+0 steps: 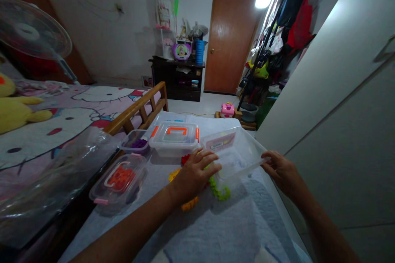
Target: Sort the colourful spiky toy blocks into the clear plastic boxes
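Note:
My right hand [282, 172] grips the right rim of an empty-looking transparent plastic tub [234, 156] with a paper label inside. My left hand [194, 174] lies over the tub's near left corner, fingers on its rim. Loose interlocking toy pieces lie under and beside that hand: lime green [219, 189], yellow [174, 175], orange [189, 204] and red [185, 159]. Farther left stand a lidded box with orange handles [174, 137], a small tub of purple pieces [135, 141] and a lidded box of orange-red pieces [119, 183].
Everything rests on a pale quilted blanket [216, 230]. A wooden bed rail [135, 107] and crumpled transparent plastic sheet [55, 172] lie left, by a patterned bedspread. A white wardrobe door [324, 111] stands close on the right. A pink toy case [227, 110] sits on the floor beyond.

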Tool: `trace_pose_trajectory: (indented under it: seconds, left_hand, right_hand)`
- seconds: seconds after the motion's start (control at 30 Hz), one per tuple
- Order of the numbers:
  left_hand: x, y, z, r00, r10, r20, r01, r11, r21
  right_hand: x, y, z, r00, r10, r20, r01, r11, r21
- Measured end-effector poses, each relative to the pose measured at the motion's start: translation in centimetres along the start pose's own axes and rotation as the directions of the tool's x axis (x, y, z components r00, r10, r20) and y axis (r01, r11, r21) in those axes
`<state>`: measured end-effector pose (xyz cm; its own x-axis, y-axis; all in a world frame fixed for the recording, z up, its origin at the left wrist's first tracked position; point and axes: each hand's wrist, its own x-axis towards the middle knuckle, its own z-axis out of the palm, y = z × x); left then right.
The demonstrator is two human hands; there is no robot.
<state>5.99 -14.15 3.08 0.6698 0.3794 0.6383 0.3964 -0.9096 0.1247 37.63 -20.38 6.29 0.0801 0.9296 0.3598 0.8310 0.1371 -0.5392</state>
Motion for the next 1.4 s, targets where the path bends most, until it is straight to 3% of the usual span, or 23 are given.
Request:
trace_pose_trajectory:
  seconds: [0.07, 0.13, 0.3, 0.4, 0.57, 0.7, 0.87, 0.97, 1.03, 1.1, 1.2, 1.23, 1.3, 1.4]
  left_hand:
    - [-0.7, -1.0, -0.1, 0.985, -0.129, -0.112, 0.134, 0.99, 0.04]
    - [-1.6, -2.3, -0.4, 0.942, -0.267, -0.202, 0.281, 0.959, 0.046]
    - [-4.4, -5.1, -0.1, 0.756, -0.558, -0.344, 0.611, 0.789, 0.063]
    - [-5.8, -5.8, 0.7, 0.691, -0.627, -0.36, 0.692, 0.718, 0.075]
    - [-7.1, -5.9, 1.5, 0.657, -0.656, -0.371, 0.735, 0.666, 0.124]
    - [-6.8, -5.8, 1.4, 0.691, -0.612, -0.385, 0.709, 0.678, 0.195]
    - [-2.4, -5.1, 1.0, 0.796, -0.506, -0.331, 0.591, 0.769, 0.245]
    - [2.2, -5.2, 1.6, 0.875, -0.452, -0.175, 0.482, 0.848, 0.22]
    - [5.4, -5.7, 2.7, 0.89, -0.453, -0.057, 0.456, 0.874, 0.17]
    - [8.4, -6.5, 4.4, 0.849, -0.526, 0.056, 0.52, 0.849, 0.097]
    - [11.8, -7.7, 7.1, 0.706, -0.658, 0.261, 0.693, 0.718, -0.065]
    - [12.7, -8.0, 7.9, 0.676, -0.677, 0.291, 0.726, 0.678, -0.111]
    - [13.9, -8.6, 9.2, 0.648, -0.7, 0.298, 0.758, 0.63, -0.168]
    - [15.1, -9.5, 10.5, 0.644, -0.718, 0.263, 0.765, 0.613, -0.199]
  right_hand:
    - [1.4, 0.9, 1.0, 0.998, 0.019, -0.057, -0.019, 1.0, -0.001]
    - [3.1, 2.0, 2.0, 0.99, 0.043, -0.131, -0.044, 0.999, -0.006]
    - [8.9, 5.3, 5.1, 0.954, 0.095, -0.285, -0.102, 0.995, -0.008]
    - [12.0, 6.9, 7.3, 0.941, 0.12, -0.318, -0.134, 0.991, -0.023]
    - [14.9, 8.3, 10.3, 0.931, 0.111, -0.347, -0.15, 0.985, -0.088]
    - [15.6, 8.9, 11.6, 0.932, 0.146, -0.332, -0.189, 0.977, -0.099]
    - [15.4, 9.6, 12.3, 0.924, 0.193, -0.329, -0.236, 0.967, -0.094]
    - [15.1, 9.7, 12.5, 0.912, 0.198, -0.359, -0.235, 0.97, -0.062]
    - [15.1, 9.7, 12.6, 0.908, 0.197, -0.371, -0.227, 0.973, -0.041]
    - [15.1, 9.6, 12.7, 0.909, 0.209, -0.36, -0.232, 0.972, -0.022]
    - [15.5, 9.5, 12.9, 0.902, 0.24, -0.358, -0.251, 0.968, 0.015]
    - [15.6, 9.5, 12.9, 0.896, 0.248, -0.368, -0.254, 0.967, 0.034]
    - [16.1, 9.7, 13.0, 0.884, 0.26, -0.387, -0.252, 0.965, 0.073]
    - [17.0, 10.1, 13.0, 0.879, 0.274, -0.391, -0.251, 0.962, 0.11]
